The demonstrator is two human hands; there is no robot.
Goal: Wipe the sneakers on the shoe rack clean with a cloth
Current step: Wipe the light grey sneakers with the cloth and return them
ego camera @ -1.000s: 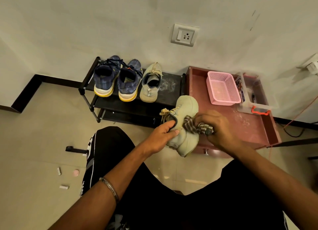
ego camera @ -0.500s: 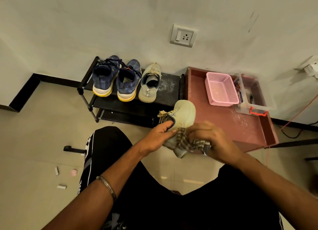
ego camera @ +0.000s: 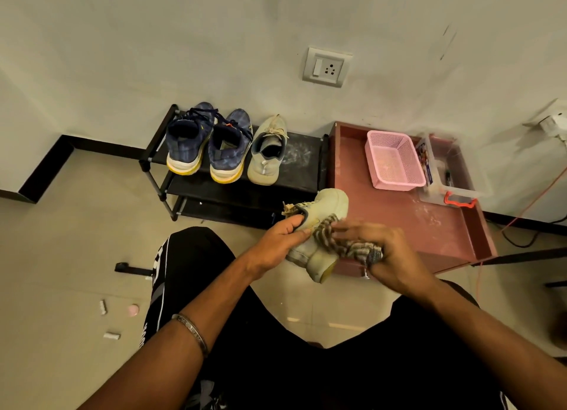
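My left hand [ego camera: 280, 236] grips a pale green sneaker [ego camera: 329, 205] by its collar, in front of the shoe rack. My right hand [ego camera: 383, 253] holds a bunched striped cloth [ego camera: 343, 244] against the sneaker's side. On the top shelf of the black shoe rack [ego camera: 302, 156] stand two blue sneakers with yellow-edged soles [ego camera: 185, 139] [ego camera: 228, 152] and the other pale green sneaker [ego camera: 267, 155], heels toward me.
A low reddish table [ego camera: 405, 222] to the right of the rack carries a pink basket [ego camera: 394, 161] and a clear plastic box [ego camera: 449, 176]. A wall socket [ego camera: 326, 67] is above. Small bits of litter [ego camera: 112, 336] lie on the tiled floor at left. An orange cable [ego camera: 534, 201] runs at right.
The sneaker tilted and dropped slightly toward me, and my right hand dragged the cloth down along its side from the toe area toward the heel.
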